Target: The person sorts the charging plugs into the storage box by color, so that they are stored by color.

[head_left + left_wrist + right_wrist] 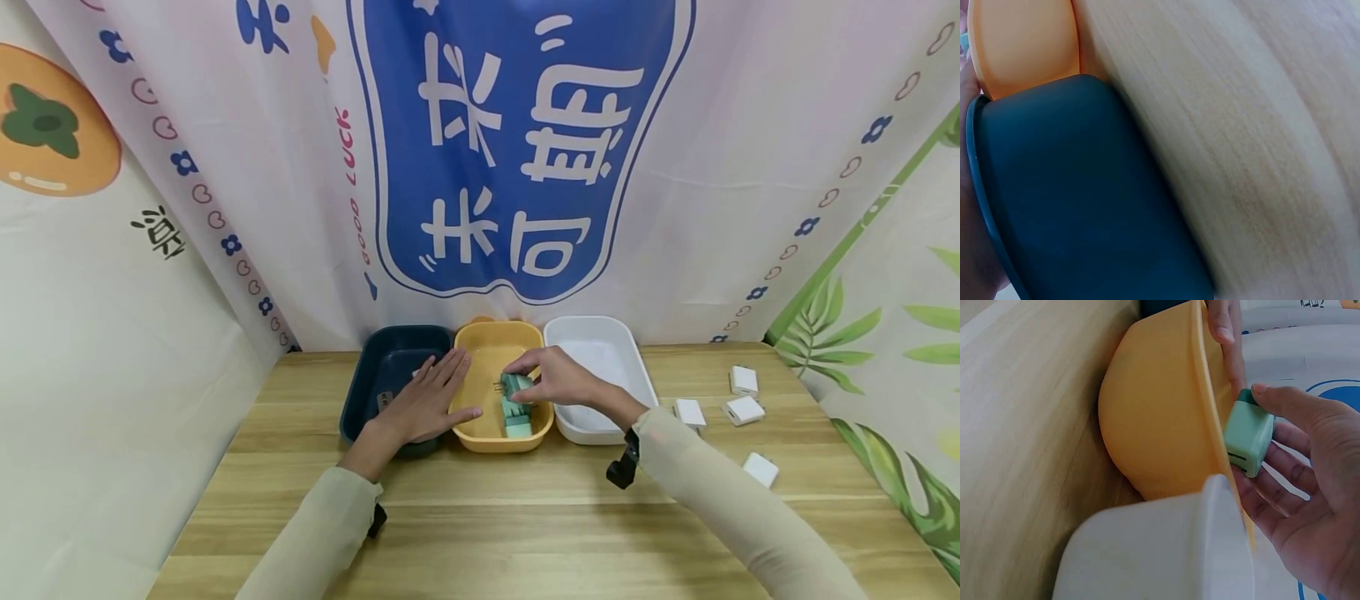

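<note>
Four white chargers [744, 410] appear only in head view; right hand [562, 379] pinches green charger [1250, 430], left hand [422, 405] straight-fingered.

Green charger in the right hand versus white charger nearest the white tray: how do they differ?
The green charger is two-tone green; the white charger is white.
The right hand grips the green charger at the yellow tray; the white charger lies on the table, right of the white tray.
Both are small and blocky.

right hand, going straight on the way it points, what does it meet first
Likely the left hand, across the yellow tray; depth is unclear, so if the right hand sits lower, the tray's side wall comes first.
</note>
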A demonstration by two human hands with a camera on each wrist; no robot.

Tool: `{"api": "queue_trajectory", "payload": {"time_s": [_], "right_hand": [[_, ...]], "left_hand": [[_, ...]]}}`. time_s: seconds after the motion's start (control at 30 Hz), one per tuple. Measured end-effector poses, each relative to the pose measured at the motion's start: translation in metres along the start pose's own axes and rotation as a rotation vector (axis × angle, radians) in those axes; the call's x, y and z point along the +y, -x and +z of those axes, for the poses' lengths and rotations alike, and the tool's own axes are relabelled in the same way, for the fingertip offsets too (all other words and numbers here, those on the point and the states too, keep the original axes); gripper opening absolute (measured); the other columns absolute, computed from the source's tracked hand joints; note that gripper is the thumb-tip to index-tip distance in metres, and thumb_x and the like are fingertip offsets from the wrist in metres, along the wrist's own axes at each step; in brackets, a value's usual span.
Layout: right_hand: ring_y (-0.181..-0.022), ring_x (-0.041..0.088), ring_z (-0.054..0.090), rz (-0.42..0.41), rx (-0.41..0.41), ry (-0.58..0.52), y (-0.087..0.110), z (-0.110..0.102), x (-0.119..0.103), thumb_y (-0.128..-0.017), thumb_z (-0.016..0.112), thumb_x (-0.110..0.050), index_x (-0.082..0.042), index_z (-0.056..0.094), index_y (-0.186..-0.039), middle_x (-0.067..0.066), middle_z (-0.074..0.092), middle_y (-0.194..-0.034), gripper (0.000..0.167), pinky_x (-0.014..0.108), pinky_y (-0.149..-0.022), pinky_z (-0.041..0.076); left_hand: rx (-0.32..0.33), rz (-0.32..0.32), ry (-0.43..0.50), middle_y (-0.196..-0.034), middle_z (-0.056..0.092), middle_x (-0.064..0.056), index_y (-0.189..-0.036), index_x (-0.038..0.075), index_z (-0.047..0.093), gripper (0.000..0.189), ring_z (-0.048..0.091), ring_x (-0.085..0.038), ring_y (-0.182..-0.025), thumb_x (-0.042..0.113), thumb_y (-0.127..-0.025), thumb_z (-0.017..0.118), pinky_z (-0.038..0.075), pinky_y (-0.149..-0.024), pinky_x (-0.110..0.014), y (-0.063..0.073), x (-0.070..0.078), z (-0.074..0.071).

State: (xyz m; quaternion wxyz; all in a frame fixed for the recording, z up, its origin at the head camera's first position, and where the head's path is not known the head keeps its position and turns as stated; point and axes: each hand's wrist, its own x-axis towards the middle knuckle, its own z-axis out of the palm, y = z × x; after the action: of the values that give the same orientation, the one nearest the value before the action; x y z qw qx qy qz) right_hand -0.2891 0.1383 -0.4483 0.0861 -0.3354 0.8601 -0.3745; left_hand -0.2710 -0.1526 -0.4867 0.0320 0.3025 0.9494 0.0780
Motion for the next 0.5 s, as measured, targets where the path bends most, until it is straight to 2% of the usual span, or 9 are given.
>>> {"api": "queue_trajectory", "payload": {"time_s": [0.13,0.23,0.5], "right_hand": [[-0.112,0.025,0.070,-0.017,-0.002,0.008,-0.005,0.005,0.002,-0.089,0.088,-0.019,0.001,0.076,-0.127,0.011,0.076,-0.122,0.044,0.031,-0.086,0.064],[-0.113,0.027,0.070,-0.022,-0.006,0.011,-0.008,0.008,0.002,-0.089,0.087,-0.019,0.004,0.074,-0.127,0.012,0.076,-0.124,0.046,0.037,-0.090,0.064],[-0.115,0.027,0.070,0.001,-0.013,0.022,-0.016,0.016,0.001,-0.089,0.088,-0.019,0.004,0.074,-0.127,0.012,0.076,-0.124,0.047,0.044,-0.101,0.059]], "left_hand": [[0.005,0.007,-0.004,-0.179,0.005,-0.011,-0.171,0.007,0.008,0.099,0.003,-0.025,-0.166,0.075,-0.104,0.036,0.004,-0.133,-0.053,0.000,0.000,0.000],[0.007,0.008,-0.007,-0.179,0.005,-0.011,-0.171,0.007,0.009,0.099,0.003,-0.025,-0.166,0.075,-0.104,0.036,0.004,-0.133,-0.052,0.000,0.000,0.000],[0.008,0.008,-0.015,-0.179,0.006,-0.011,-0.171,0.007,0.009,0.100,0.003,-0.025,-0.166,0.075,-0.103,0.037,0.004,-0.133,-0.053,-0.001,-0.001,0.000]]}}
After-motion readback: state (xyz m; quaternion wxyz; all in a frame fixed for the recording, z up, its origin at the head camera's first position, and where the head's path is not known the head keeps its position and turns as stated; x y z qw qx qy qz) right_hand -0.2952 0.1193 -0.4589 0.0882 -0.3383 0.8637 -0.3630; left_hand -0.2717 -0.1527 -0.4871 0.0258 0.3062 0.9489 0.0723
